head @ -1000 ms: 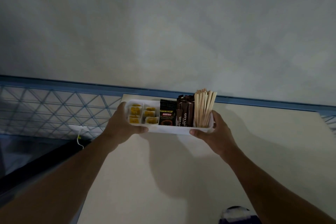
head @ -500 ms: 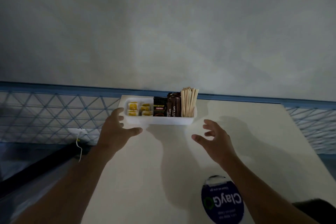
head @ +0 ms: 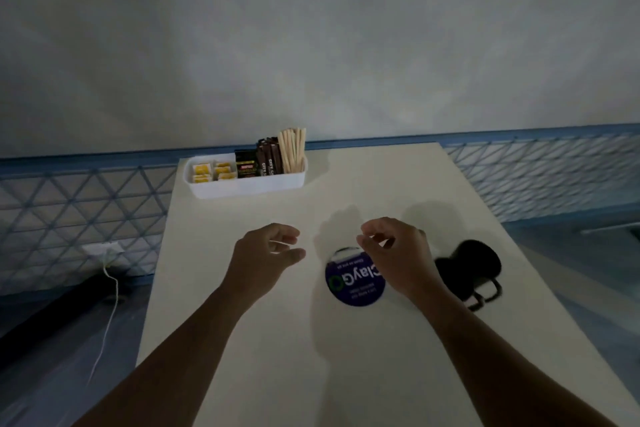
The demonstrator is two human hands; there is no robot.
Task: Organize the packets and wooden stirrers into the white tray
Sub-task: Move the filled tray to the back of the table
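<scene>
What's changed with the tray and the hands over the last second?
Both hands let go of the white tray. A second ago they gripped its ends; now the left hand and right hand have drawn back toward the person and hover empty, fingers loosely curled. The tray rests at the far left corner of the table. Unchanged: yellow packets, dark packets and wooden stirrers keep their compartments.

Hands (head: 265,258) (head: 398,260) off tray (head: 249,185) (L+R, nearer)

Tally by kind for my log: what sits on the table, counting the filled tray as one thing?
White tray: 1
Round blue label: 1
Black object: 1
Total: 3
</scene>
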